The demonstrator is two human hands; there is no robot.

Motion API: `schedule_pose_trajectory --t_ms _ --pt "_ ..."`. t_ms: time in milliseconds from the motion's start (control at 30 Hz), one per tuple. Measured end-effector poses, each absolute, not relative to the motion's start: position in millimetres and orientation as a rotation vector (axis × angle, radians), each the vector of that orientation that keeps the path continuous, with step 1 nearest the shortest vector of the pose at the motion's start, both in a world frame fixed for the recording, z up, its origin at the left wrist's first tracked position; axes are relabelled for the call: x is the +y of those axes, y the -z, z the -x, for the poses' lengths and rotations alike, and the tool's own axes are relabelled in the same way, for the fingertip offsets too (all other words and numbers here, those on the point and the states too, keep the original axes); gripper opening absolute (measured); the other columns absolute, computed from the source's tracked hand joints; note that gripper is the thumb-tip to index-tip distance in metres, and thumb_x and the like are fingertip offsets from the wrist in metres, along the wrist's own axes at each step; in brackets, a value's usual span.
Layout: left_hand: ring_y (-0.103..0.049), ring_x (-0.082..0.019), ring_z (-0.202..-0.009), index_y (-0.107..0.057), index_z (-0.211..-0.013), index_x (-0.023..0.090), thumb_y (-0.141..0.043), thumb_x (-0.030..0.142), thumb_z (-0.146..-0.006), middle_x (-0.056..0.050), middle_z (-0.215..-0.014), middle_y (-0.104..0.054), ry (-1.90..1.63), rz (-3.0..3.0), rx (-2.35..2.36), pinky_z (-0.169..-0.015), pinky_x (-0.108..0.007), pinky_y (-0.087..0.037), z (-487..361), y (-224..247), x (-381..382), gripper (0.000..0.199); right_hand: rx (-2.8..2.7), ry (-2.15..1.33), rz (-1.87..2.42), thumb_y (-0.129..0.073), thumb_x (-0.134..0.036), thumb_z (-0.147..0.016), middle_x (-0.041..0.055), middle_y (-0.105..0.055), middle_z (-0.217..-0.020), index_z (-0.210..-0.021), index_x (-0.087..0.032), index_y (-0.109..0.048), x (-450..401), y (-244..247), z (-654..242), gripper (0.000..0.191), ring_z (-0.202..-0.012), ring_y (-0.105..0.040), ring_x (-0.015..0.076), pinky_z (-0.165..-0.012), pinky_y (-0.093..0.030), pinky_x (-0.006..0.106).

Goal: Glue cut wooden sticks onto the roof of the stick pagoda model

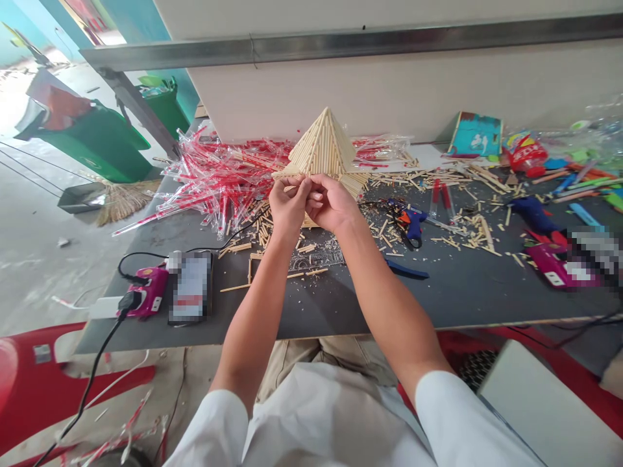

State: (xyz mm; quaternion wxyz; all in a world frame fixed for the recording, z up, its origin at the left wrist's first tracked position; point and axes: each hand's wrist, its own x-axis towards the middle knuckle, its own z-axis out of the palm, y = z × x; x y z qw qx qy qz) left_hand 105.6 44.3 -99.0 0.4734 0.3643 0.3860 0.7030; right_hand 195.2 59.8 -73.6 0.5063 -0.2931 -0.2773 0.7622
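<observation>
A model built of pale wooden sticks, with a pointed pyramid-shaped roof (325, 139), stands in front of me at the back of the dark table. My left hand (287, 206) and my right hand (333, 202) meet at its near side, thumbs and fingertips pinched close together. Whatever lies between the fingertips is too small or too covered to name. Both hands hide much of the model's lower front. Loose stick pieces (304, 248) lie below the hands, and a clear ruler (316, 261) rests under my forearms.
Red-and-clear plastic wrappers (233, 175) pile up at left. A blue glue gun (413, 224), a dark blue strip-like tool (407, 269) and scattered sticks lie at right. Near the left edge are a phone (191, 285) and a purple power strip (150, 292) with cables. A metal rail (341, 50) crosses behind.
</observation>
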Motion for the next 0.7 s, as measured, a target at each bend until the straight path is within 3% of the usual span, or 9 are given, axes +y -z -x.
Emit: schedule_pose_trajectory --t_ms 233,333,500,700 --pt "-0.074 -0.012 -0.063 -0.048 -0.097 0.024 -0.073 0.033 -0.092 0.002 -0.074 -0.074 -1.720 -1.178 1.056 -0.059 -0.024 -0.060 -107 106 16 0.026 -0.681 -1.830 0.698 -0.073 -0.025 -0.083 -0.0085 -0.043 -0.056 -0.083 -0.021 -0.061 30 71 -201 0.012 -0.049 -0.034 0.0062 -0.043 -0.031 0.020" --pt "-0.074 -0.011 -0.071 -0.054 -0.115 0.025 -0.070 0.031 -0.095 0.003 -0.073 -0.073 -1.758 -1.416 1.139 -0.074 -0.027 -0.061 -106 105 -10 0.026 -0.646 -1.865 0.652 -0.077 -0.027 -0.085 -0.0092 -0.041 -0.057 -0.078 -0.018 -0.064 5 72 -208 0.018 -0.048 -0.029 0.0034 -0.041 -0.027 0.017" --pt "-0.074 -0.012 -0.077 -0.065 -0.117 0.023 -0.064 0.032 -0.100 0.001 -0.078 -0.077 -1.546 -1.639 1.226 -0.071 -0.027 -0.058 -101 110 -43 0.019 -0.570 -1.939 0.555 -0.080 -0.020 -0.080 -0.0085 -0.046 -0.062 -0.080 -0.011 -0.070 -25 89 -220 0.014 -0.049 -0.027 -0.0003 -0.041 -0.027 0.012" --pt "-0.077 -0.015 -0.094 -0.065 -0.122 0.023 -0.064 0.029 -0.099 -0.003 -0.093 -0.080 -1.441 -1.689 1.192 -0.080 -0.029 -0.061 -94 129 -51 0.024 -0.573 -1.913 0.610 -0.078 -0.021 -0.081 -0.0062 -0.052 -0.068 -0.082 -0.010 -0.071 -31 112 -224 0.013 -0.049 -0.026 -0.0005 -0.040 -0.027 0.012"
